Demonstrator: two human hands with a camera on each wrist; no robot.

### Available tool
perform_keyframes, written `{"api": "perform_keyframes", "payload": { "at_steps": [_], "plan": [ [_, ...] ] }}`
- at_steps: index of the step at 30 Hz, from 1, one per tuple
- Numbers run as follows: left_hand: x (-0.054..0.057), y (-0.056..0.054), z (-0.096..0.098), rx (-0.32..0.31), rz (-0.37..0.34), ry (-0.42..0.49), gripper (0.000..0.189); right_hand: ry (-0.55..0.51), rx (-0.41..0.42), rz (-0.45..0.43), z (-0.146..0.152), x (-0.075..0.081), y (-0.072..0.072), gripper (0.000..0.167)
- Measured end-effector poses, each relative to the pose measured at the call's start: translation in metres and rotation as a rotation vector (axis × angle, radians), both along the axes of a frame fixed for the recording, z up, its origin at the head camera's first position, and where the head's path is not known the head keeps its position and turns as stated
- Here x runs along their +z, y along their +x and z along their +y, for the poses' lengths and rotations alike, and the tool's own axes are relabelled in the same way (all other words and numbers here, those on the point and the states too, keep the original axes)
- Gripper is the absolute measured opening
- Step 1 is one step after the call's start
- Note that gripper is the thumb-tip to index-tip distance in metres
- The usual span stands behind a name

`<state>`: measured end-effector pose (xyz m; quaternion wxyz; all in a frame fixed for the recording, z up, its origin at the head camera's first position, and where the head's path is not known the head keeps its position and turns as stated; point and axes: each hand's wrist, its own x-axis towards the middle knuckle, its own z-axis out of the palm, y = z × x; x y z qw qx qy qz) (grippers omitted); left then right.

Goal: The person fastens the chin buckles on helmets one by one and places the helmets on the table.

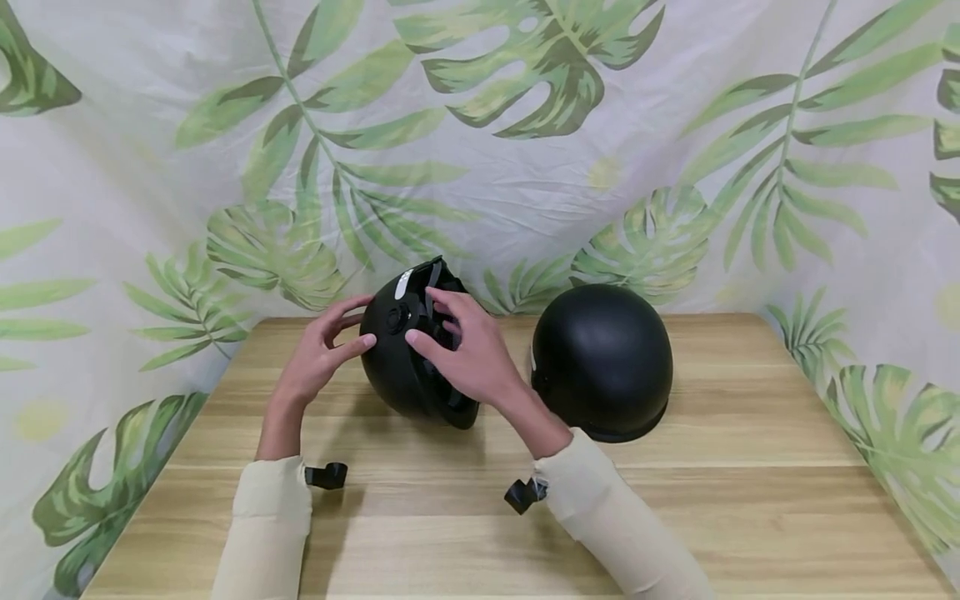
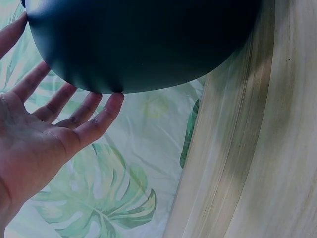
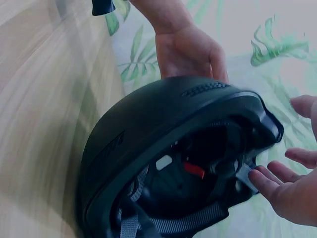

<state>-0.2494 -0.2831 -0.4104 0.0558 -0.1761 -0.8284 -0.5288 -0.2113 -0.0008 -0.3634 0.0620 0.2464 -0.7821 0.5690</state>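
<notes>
A wood-grain table (image 1: 450, 542) lies below the tilted black helmet (image 1: 397, 379); behind that helmet hangs a leaf-print cloth (image 1: 525, 187); to its right, 1 other helmet (image 1: 603, 358) rests dome-up; at its left, the left hand (image 1: 326, 346) spreads fingertips against the shell; before its hollow, partly blocking it, the right hand (image 1: 472, 346) has loosely extended fingers, grip unclear.

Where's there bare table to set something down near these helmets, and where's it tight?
The table is bare right of the dome-up helmet, out to the right edge; between the left sleeve and right sleeve, nearer than the tilted helmet; and from the left sleeve to the left edge. It's crowded between the helmets, around the right hand.
</notes>
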Motion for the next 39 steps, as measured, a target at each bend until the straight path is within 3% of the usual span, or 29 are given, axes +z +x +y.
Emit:
{"api": "perform_keyframes", "payload": {
  "at_steps": [5,16,21,31,35,39],
  "plan": [
    [0.0,0.001,0.0,0.001,-0.001,0.001,0.06,0.054,0.009,0.004,-0.01,0.007,-0.003,0.066],
    [0.001,0.0,0.0,-0.001,-0.01,0.007,0.059,0.278,-0.036,-0.013,-0.017,0.019,-0.006,0.066],
    [0.002,0.001,0.0,-0.007,-0.007,0.005,0.06,0.293,-0.029,-0.074,-0.018,0.023,-0.006,0.063],
    [0.003,0.002,0.002,-0.015,-0.008,0.003,0.061,0.112,-0.044,-0.142,-0.015,0.017,-0.005,0.056],
    [0.005,0.003,0.003,-0.004,-0.005,0.021,0.059,-0.034,-0.059,-0.179,-0.013,0.011,-0.005,0.055],
    [0.007,0.003,0.002,0.033,0.01,0.067,0.056,-0.245,-0.039,-0.247,-0.009,0.006,-0.008,0.055]
  ]
}}
